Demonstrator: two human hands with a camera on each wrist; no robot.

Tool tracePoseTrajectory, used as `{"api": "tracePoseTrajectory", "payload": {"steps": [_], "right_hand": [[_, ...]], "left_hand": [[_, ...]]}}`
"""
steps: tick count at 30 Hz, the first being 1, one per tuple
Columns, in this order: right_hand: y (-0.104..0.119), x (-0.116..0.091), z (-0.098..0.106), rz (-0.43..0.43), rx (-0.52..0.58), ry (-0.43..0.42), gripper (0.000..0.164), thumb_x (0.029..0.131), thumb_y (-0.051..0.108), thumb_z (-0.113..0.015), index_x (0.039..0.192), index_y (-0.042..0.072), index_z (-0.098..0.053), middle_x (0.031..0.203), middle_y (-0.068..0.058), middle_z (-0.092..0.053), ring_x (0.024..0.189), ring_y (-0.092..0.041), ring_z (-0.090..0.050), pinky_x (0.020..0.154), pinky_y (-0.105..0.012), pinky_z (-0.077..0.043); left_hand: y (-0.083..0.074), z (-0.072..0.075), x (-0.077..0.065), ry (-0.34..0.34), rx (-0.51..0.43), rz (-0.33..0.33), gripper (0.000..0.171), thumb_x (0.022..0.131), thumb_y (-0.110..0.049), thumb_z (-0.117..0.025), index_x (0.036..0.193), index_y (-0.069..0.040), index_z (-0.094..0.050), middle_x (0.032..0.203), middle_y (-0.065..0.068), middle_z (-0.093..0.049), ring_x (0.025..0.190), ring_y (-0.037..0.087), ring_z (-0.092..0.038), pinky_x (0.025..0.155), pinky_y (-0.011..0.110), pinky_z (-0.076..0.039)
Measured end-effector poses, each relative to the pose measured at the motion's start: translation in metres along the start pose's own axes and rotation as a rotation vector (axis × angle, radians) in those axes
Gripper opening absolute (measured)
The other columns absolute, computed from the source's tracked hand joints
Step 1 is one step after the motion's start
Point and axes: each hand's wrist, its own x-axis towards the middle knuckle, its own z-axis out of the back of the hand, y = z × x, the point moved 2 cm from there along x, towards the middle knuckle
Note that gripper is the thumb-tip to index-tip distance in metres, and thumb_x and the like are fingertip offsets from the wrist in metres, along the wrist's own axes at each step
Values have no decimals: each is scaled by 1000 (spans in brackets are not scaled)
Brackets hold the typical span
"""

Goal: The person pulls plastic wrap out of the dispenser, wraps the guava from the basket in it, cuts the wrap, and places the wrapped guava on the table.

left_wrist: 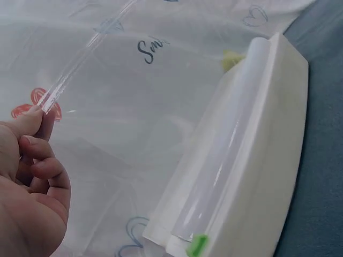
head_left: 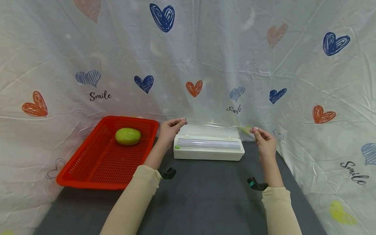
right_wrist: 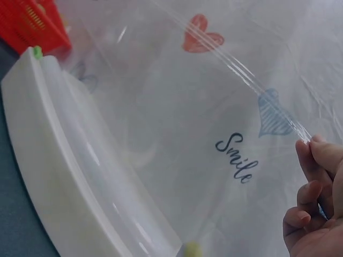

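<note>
Between my two raised hands stretches a clear sheet of cling film [left_wrist: 75,67], its edge gathered into a shiny strip. My left hand [head_left: 171,130] pinches one corner between thumb and forefinger, the other fingers curled beneath. At the opposite corner my right hand [head_left: 265,141] pinches the film the same way. Just below the film stands a white cling film box [head_left: 208,154] with its lid [head_left: 208,131] tipped back. Inside lies the film roll [head_left: 209,144]. A small green tab [left_wrist: 197,245] sits at the box's left end.
A red plastic basket [head_left: 79,183] stands on the grey table [head_left: 202,199] to the left, close to my left forearm. It holds a green oval fruit [head_left: 128,136]. Behind everything hangs a pale curtain [head_left: 176,52] printed with hearts and words.
</note>
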Motion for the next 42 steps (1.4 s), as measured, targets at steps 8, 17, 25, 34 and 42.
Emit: {"api": "tracePoseTrajectory", "payload": {"steps": [8,17,25,34,42], "right_hand": [[14,-1,-3,28,25,3,5,96,16,-80,93,16,-85,83,11,-79,80,-5,-67,62,-18,-46],[22,1,-5,46,19,-1,8,97,15,-80,91,18,-84,81,12,-79,79,-5,-65,61,-17,-45],[29,2,-7,70,39,-4,7,96,15,-80,91,16,-85,84,9,-80,80,-6,-65,62,-18,-45],[35,2,-9,113,73,12,10,98,11,-78,91,14,-85,81,10,-79,82,-7,-66,63,-19,-45],[40,3,-10,150,127,0,6,95,9,-80,94,6,-85,81,6,-80,78,-6,-68,60,-17,-44]], "left_hand": [[-9,1,0,-11,-4,-9,33,100,-32,-77,125,-11,-80,112,5,-80,78,15,-49,65,23,-42],[-18,1,-2,-11,4,-13,32,101,-31,-76,125,-11,-80,113,6,-80,77,14,-46,61,21,-37],[-23,2,-2,11,-30,-47,33,101,-28,-75,127,-7,-79,107,0,-80,78,13,-47,63,21,-39],[-30,4,-3,21,-39,-48,32,101,-28,-75,126,-8,-79,105,-1,-79,83,15,-49,70,25,-42],[-38,4,-4,29,-40,-49,38,102,-28,-74,131,-5,-75,112,5,-79,86,17,-50,70,23,-43]]}}
